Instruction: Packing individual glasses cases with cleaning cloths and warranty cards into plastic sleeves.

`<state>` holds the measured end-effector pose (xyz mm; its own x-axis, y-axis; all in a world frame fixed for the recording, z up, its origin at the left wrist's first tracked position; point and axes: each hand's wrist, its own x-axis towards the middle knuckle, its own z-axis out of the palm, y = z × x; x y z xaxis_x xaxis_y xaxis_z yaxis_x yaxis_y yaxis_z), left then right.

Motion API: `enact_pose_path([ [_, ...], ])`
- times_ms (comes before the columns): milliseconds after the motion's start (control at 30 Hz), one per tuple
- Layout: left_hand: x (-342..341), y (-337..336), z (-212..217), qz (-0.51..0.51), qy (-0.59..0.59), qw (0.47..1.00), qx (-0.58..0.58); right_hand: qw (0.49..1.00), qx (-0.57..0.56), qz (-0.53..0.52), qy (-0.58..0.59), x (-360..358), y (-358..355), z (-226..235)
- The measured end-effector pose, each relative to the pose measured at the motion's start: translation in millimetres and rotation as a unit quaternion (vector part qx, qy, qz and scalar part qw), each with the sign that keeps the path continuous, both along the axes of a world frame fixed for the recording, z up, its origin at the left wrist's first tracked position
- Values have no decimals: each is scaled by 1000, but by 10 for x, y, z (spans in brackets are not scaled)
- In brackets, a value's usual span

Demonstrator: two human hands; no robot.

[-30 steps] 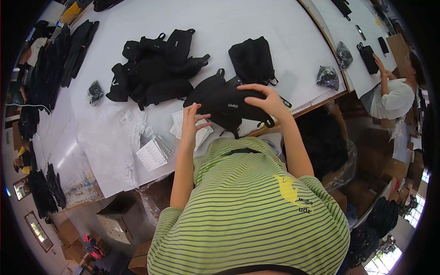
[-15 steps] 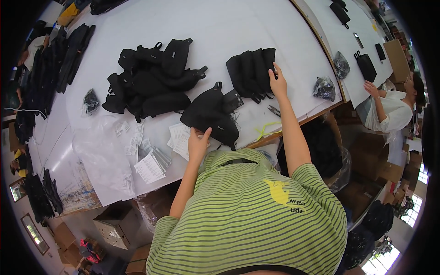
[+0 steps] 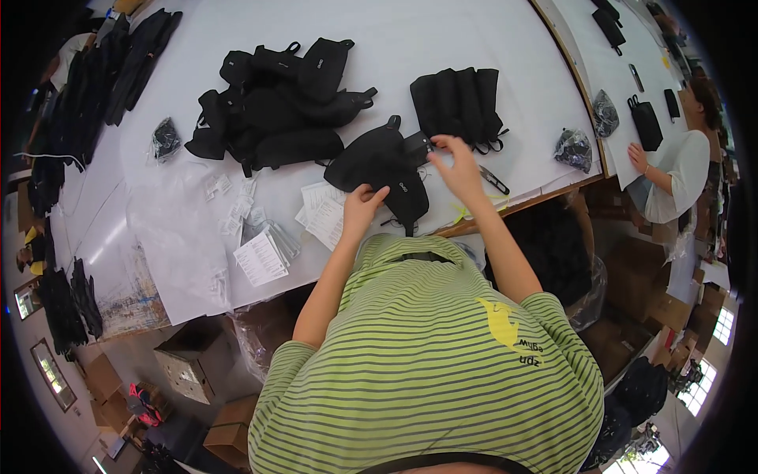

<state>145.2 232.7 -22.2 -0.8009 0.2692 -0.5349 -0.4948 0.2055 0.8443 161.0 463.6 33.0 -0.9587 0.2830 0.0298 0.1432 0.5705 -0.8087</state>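
Note:
A black fabric bag (image 3: 377,166) lies near the front edge of the white table (image 3: 442,39). My left hand (image 3: 359,207) rests on its lower left corner, fingers curled onto the fabric. My right hand (image 3: 456,164) is at the bag's right side, fingertips pinching a small black part by the bag's top. Just behind my right hand sits a neat stack of folded black bags (image 3: 459,103). A loose heap of black bags (image 3: 276,110) lies to the left of it.
White paper tags and slips (image 3: 260,257) lie left of my left hand. A scissors-like tool (image 3: 493,180) lies right of my right hand. Small wrapped bundles (image 3: 574,148) sit at the table's right end, where another person (image 3: 671,178) works. Cardboard boxes (image 3: 189,363) stand below.
My right hand drew back from the folded stack at the right to the near bag's right side. My left hand stayed on the near bag.

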Motion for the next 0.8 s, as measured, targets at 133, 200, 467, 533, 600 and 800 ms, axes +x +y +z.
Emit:
enact_pose_path([
  [133, 55, 108, 22, 53, 24, 985, 161, 972, -213, -28, -96, 318, -454, -202],
  [200, 36, 41, 263, 35, 10, 982, 183, 953, -292, -26, -74, 353, -504, -16],
  [467, 1, -8, 1449, 108, 225, 956, 152, 906, -387, 92, -146, 409, -590, 1040],
  [533, -86, -166, 1513, 100, 226, 960, 134, 897, -399, 106, -157, 438, -568, 1157],
  [600, -64, -217, 1605, 126, 233, 951, 158, 888, -411, 118, -168, 469, -556, 1277],
  [800, 197, -353, 1887, 144, 222, 944, 199, 836, -503, 114, -187, 609, -600, 1610],
])
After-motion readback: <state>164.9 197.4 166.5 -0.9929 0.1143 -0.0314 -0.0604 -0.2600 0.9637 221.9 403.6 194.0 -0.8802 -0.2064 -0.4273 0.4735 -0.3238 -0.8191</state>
